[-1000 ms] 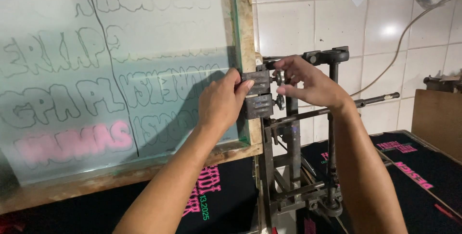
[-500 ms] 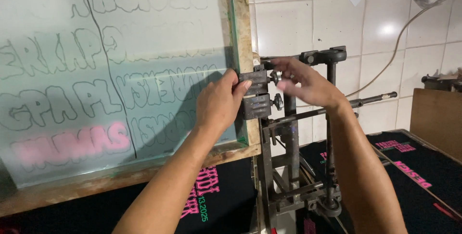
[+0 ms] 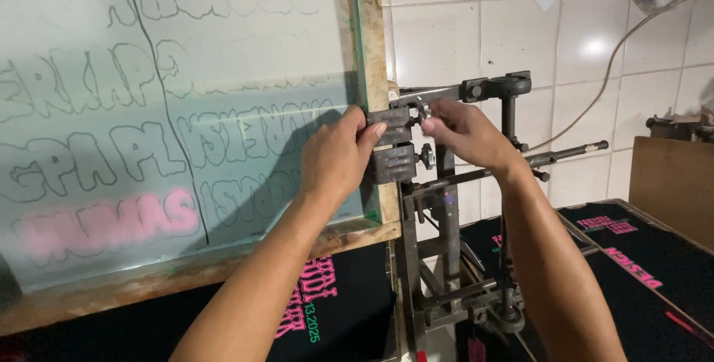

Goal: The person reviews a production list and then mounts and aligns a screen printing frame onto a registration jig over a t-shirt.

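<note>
Clamp: dark metal clamp (image 3: 393, 146) grips the right edge of the raised wooden screen frame (image 3: 370, 57), atop the steel press stand (image 3: 446, 258).
Left hand (image 3: 338, 157): wrapped around clamp, thumb pressing its face.
Right hand (image 3: 461, 131): fingertips pinching the small clamp knob (image 3: 424, 111).
Progress: frame seated; tightness cannot be judged.
Containers: none visible; black printed shirt (image 3: 327, 310) lies below.

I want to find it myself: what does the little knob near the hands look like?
Find the big wooden screen frame raised on the left. On its right edge sits a dark metal clamp, beside the left hand. The knob is the small round silvery one on the clamp's right side.
</note>
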